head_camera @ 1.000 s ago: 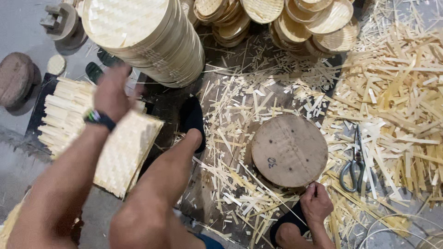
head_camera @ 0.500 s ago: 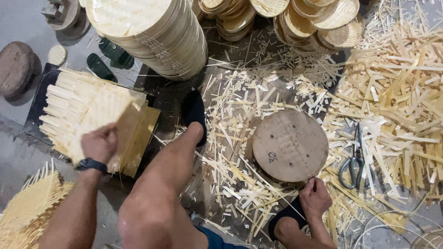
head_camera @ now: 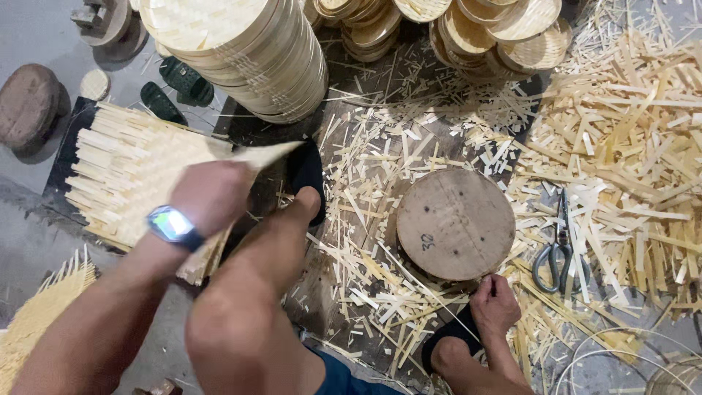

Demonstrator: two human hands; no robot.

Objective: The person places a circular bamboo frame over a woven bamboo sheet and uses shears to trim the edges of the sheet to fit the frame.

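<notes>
Soft, even daylight with faint shadows; the left hand (head_camera: 212, 196) is motion-blurred, the rest sharp.

scissors (head_camera: 559, 249) lie right of the round wooden disc (head_camera: 455, 223), woven mat (head_camera: 139, 179) far left

Two hands are seen, the left hand (head_camera: 212, 196) and the right hand (head_camera: 494, 304), and one wristwatch (head_camera: 172, 226) is worn. One round wooden disc (head_camera: 456, 223) is counted at the centre, with one pair of scissors (head_camera: 560, 247) beside it. One tall stack of round woven lids (head_camera: 241, 47) is seen, and one woven bamboo sheet (head_camera: 131, 172) is held. Two dark green sandals (head_camera: 175, 88) are counted. One brown wooden round (head_camera: 28, 106) is seen at the left edge. The smaller woven rounds (head_camera: 504, 29) at the top cannot be counted exactly.
</notes>
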